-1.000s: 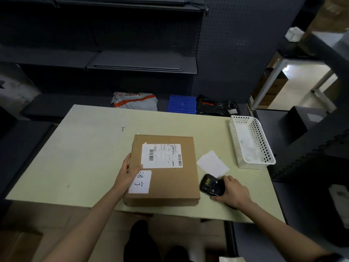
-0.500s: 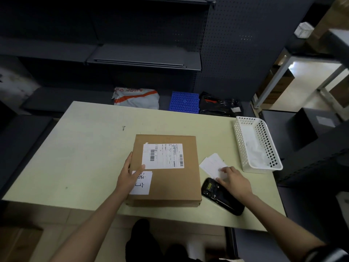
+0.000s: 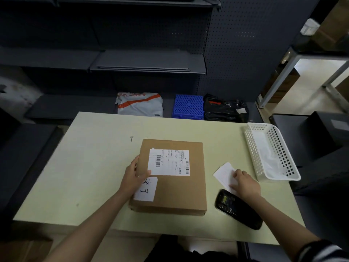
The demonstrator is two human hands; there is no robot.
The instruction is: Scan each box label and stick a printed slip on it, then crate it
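Left hand (image 3: 132,178) flat on box (image 3: 170,184), slip (image 3: 146,189) "济宁"; right hand's (image 3: 244,183) grip spread on paper (image 3: 222,173).

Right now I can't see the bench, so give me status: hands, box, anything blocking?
Left hand steadies cardboard box at its left edge. Right hand on paper slip, scanner lying beside it. Nothing blocking.
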